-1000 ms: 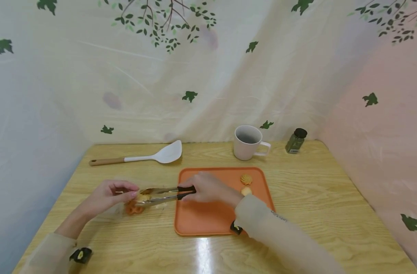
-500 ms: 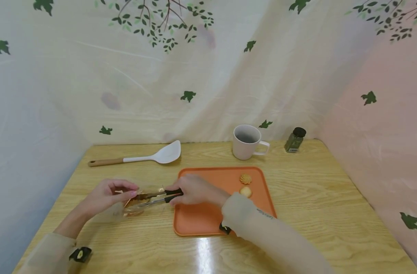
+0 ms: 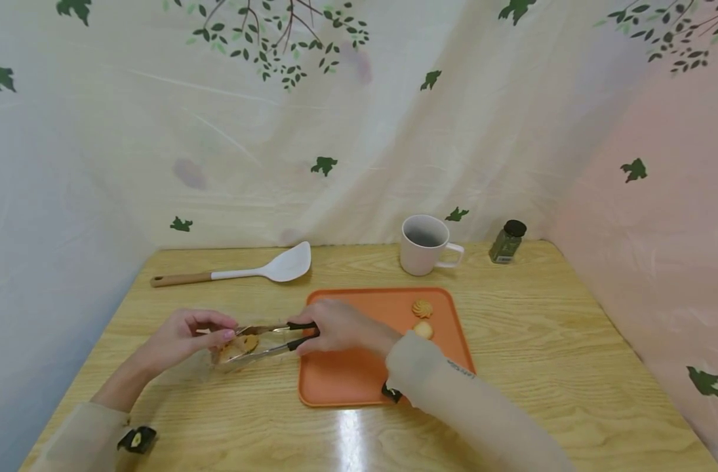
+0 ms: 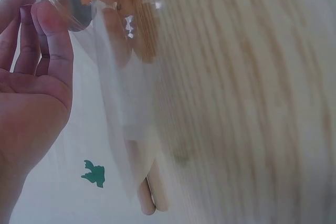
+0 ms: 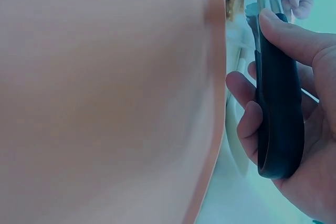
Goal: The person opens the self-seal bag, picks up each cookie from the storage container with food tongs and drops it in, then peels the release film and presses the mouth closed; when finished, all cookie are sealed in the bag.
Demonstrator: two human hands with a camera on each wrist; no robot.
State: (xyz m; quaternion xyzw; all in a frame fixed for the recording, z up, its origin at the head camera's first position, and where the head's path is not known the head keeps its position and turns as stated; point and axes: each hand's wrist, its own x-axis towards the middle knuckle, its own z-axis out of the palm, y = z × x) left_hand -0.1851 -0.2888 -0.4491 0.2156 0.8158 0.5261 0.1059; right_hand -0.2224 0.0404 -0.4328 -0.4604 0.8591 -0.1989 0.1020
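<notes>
My left hand (image 3: 178, 344) pinches the edge of a clear plastic bag (image 4: 123, 98) between thumb and fingers, at the left of the table. Golden-brown cookies (image 3: 248, 343) lie in the bag; film and glare blur how many. My right hand (image 3: 343, 326) grips the black handles of metal tongs (image 3: 274, 352), held over the left part of an orange tray (image 3: 329, 394). The tongs' arms are spread and point left, their tips at the bag around the cookies. The right wrist view shows fingers curled round the black handle (image 5: 281, 103).
On the tray's right side lie a swirled cookie (image 3: 422, 309) and a pale round cookie (image 3: 423, 330). Behind stand a light mug (image 3: 420, 255) and a small black-capped jar (image 3: 506, 244). A white spatula (image 3: 284, 265) with a wooden handle lies at the back left.
My right hand has moved left with the tongs, pushing them further into the bag, then slightly back. The tongs' arms have spread wider since half a second ago. My left hand stays put.
</notes>
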